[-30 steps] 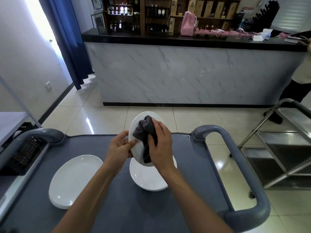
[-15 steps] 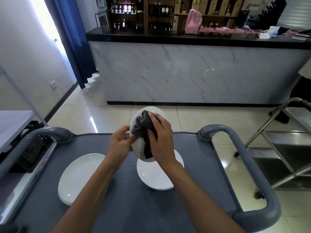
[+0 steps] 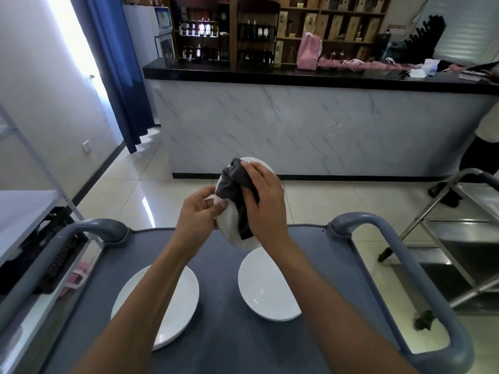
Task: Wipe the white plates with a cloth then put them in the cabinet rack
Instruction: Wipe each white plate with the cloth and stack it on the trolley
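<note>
Left hand (image 3: 198, 213) pinches held plate (image 3: 229, 225) at its rim; right hand (image 3: 266, 203) presses grey cloth (image 3: 232, 182) onto it. Two plates (image 3: 267, 290) lie on cart (image 3: 221, 333).

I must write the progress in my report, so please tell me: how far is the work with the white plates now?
Nothing looks finished: no plate is seen in a rack. In hand: the left hand holds one tilted plate by its rim while the right hand presses a grey cloth on it. Left: two plates lie on the cart, then all go to the rack.
</note>
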{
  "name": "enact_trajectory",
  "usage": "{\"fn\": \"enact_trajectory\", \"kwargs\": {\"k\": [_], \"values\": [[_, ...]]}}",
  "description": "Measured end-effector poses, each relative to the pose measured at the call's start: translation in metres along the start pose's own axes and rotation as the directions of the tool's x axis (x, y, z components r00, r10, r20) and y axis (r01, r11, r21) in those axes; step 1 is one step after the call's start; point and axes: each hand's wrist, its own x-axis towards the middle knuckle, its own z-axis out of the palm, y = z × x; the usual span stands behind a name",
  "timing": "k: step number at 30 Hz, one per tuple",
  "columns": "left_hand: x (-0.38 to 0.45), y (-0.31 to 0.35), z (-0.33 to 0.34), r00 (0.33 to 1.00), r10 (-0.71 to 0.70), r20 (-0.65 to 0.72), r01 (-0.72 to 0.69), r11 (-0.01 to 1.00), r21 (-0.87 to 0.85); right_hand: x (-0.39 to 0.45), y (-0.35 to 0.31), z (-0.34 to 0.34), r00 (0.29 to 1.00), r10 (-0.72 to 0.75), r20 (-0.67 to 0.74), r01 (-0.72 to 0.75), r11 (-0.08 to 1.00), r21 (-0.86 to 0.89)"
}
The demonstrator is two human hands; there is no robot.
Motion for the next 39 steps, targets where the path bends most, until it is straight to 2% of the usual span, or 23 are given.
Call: {"fn": "enact_trajectory", "kwargs": {"k": [4, 10, 16, 21, 28, 33, 39], "values": [[0.010, 0.013, -0.012, 1.000, 0.014, 0.015, -0.013, 0.999, -0.033, 0.022, -0.010, 0.004, 1.000, -0.007, -0.012, 0.007, 1.000, -0.025], [0.020, 0.028, -0.021, 0.999, 0.042, 0.027, -0.041, 0.998, -0.041, 0.050, -0.017, 0.004, 0.993, 0.114, -0.005, -0.114, 0.993, -0.034], [0.031, 0.041, -0.025, 0.997, 0.081, 0.012, -0.079, 0.990, -0.119, 0.075, -0.023, 0.000, 0.986, 0.163, -0.021, -0.163, 0.987, -0.013], [0.036, 0.044, -0.033, 0.997, 0.075, -0.033, -0.079, 0.984, -0.160, 0.092, -0.017, -0.012, 0.966, 0.255, -0.036, -0.253, 0.966, 0.045], [0.036, 0.044, -0.039, 0.994, 0.052, -0.097, -0.071, 0.977, -0.199, 0.085, -0.006, -0.019, 0.921, 0.388, 0.016, -0.385, 0.908, 0.166], [0.035, 0.039, -0.043, 0.986, 0.000, -0.168, -0.051, 0.953, -0.298, 0.074, 0.004, -0.025, 0.864, 0.504, 0.013, -0.491, 0.835, 0.250], [0.040, 0.038, -0.041, 0.970, -0.039, -0.240, -0.065, 0.909, -0.412, 0.044, -0.006, -0.014, 0.843, 0.534, -0.063, -0.483, 0.803, 0.348]]}}
